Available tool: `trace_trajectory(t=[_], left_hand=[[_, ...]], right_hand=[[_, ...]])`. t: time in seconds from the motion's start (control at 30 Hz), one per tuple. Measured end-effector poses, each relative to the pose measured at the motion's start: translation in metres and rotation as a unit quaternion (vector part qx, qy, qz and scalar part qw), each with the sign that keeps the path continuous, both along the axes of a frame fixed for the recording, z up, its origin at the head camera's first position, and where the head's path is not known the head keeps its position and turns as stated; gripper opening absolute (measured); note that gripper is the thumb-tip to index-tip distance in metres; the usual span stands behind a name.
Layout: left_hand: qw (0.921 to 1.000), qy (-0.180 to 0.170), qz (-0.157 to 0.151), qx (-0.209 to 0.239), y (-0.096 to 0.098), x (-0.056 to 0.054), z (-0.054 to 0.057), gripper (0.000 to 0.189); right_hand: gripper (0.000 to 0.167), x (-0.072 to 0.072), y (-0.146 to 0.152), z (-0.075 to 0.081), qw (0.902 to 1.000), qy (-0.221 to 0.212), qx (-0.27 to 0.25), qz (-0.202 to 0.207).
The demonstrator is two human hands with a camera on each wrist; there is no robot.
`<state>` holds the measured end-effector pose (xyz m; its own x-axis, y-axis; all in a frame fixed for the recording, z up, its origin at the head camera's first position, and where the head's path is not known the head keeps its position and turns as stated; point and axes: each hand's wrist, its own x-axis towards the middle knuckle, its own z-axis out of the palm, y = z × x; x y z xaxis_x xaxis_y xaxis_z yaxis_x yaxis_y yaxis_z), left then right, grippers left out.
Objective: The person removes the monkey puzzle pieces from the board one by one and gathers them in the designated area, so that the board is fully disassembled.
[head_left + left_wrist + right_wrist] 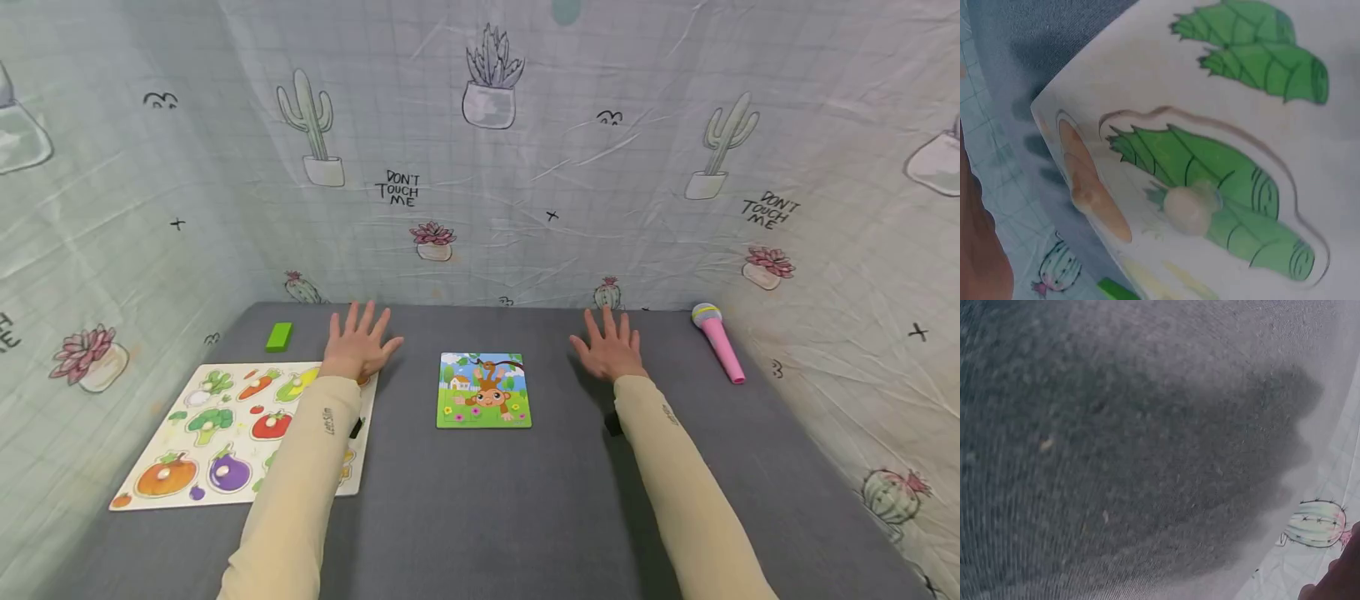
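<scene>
In the head view my left hand (356,343) is spread with straight fingers, over the far right corner of a vegetable peg puzzle board (247,392). A knobbed green vegetable piece (1241,181) sits in its cutout in the left wrist view. My right hand (611,346) is likewise spread, over the grey table toward the back right, and its shadow falls on the cloth in the right wrist view. Between the hands lies a square monkey picture puzzle (483,391). Neither hand holds anything.
A green block (279,337) lies behind the puzzle board. At the back right is a pink toy microphone (720,342) with a grey head. Printed cloth walls (555,175) enclose the grey table (480,517) at the back and sides.
</scene>
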<state>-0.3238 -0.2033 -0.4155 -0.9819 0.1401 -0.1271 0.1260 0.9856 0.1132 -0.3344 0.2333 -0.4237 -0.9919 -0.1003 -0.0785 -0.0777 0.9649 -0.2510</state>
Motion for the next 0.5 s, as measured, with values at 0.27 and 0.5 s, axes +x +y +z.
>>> trace_trajectory(t=[0.27, 0.5], left_hand=[[0.9771, 0.014, -0.1, 0.187, 0.039, 0.013, -0.014, 0.069], [0.9536, 0.042, -0.128, 0.269, 0.062, 0.032, -0.033, 0.044]], right_hand=[[0.064, 0.002, -0.048, 0.007, 0.9956, -0.019, -0.074, 0.054], [0.045, 0.013, -0.107, 0.013, 0.9648, -0.069, -0.204, 0.151]])
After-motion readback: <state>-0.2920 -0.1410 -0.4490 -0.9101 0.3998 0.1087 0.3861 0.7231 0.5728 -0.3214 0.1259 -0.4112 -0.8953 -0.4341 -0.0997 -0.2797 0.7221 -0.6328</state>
